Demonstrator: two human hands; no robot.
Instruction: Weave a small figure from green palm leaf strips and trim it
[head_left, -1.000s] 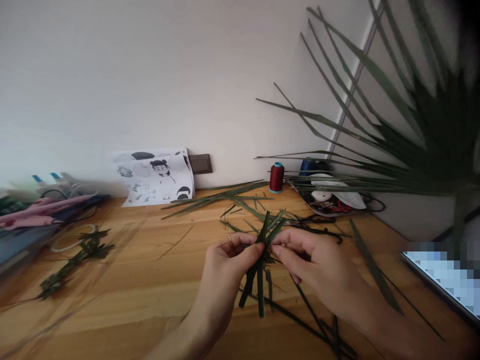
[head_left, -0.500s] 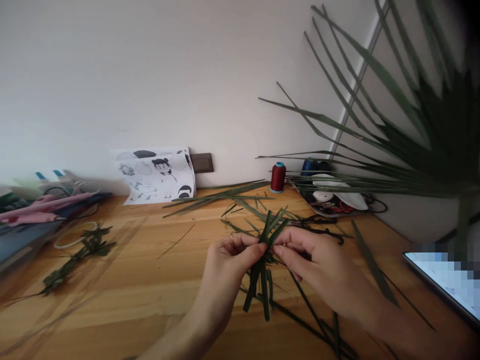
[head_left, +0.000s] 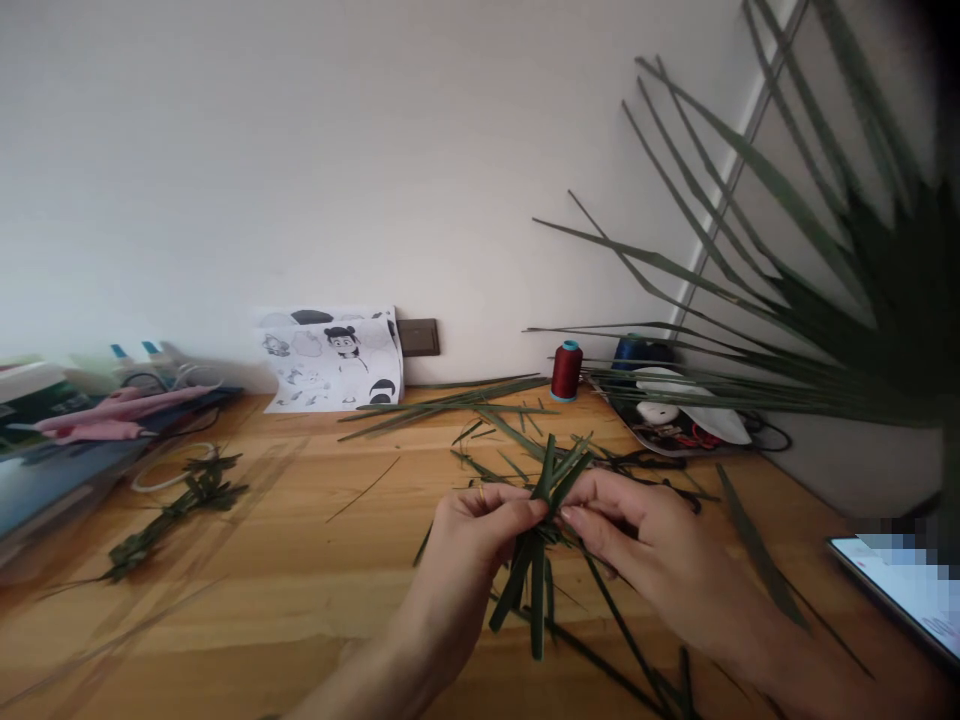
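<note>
Above the wooden table, a small weave of green palm leaf strips (head_left: 537, 590) is pinched between both hands, its strip ends fanning up and down. My left hand (head_left: 487, 530) grips it from the left, thumb pressed over the crossing strips. From the right, my right hand (head_left: 630, 530) pinches it with thumb and forefinger; the exact spot under the fingertips is hidden. Longer loose strips (head_left: 619, 615) trail below toward the near edge. Behind the hands, partly covered, lie black-handled scissors (head_left: 652, 462) among leaf scraps.
A finished-looking leaf braid (head_left: 172, 510) lies left, near a pink glue gun (head_left: 112, 412). Printed drawings (head_left: 337, 365) lean on the wall. A red thread spool (head_left: 566, 372) stands by a cluttered tray (head_left: 675, 440). A large palm leaf (head_left: 885, 310) and a phone (head_left: 900, 585) are at right.
The whole view has shifted slightly, so the scene sits a little lower and further right. Both hands keep their pinch on the leaf strips, with hardly any movement between them.
</note>
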